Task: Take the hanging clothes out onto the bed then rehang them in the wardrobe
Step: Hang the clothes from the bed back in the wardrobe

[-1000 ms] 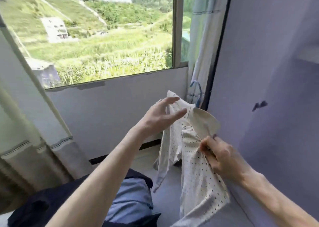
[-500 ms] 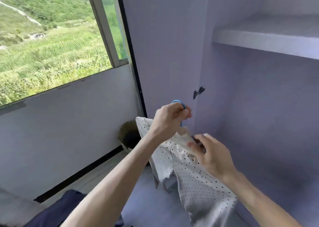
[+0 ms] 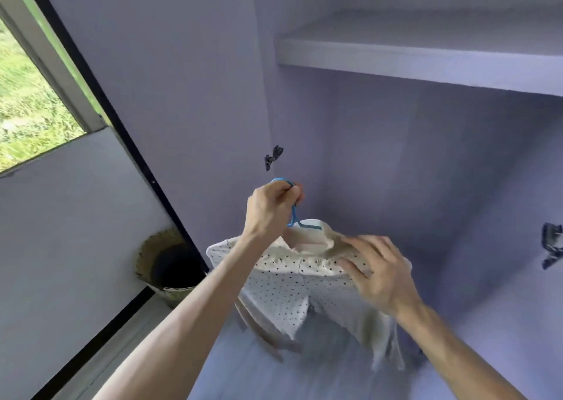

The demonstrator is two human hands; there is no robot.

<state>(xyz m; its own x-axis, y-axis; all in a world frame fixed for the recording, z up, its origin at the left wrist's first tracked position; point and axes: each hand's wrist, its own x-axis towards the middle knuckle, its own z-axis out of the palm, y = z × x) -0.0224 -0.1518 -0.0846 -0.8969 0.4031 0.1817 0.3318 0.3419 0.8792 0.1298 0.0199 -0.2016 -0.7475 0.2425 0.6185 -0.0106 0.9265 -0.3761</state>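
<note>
The left hand [image 3: 269,209] grips the blue hanger [image 3: 294,217] by its hook; the right hand [image 3: 379,273] pinches the dotted shirt [image 3: 283,287] at its shoulder, below the wardrobe shelf [image 3: 426,61].

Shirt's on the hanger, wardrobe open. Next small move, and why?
Probably lift the left hand, which grips the blue hanger by its hook, toward the space under the shelf, the right hand steadying the shirt at its shoulder. The shirt already sits on the hanger in front of the open wardrobe; no rail is in view, so find it first.
</note>
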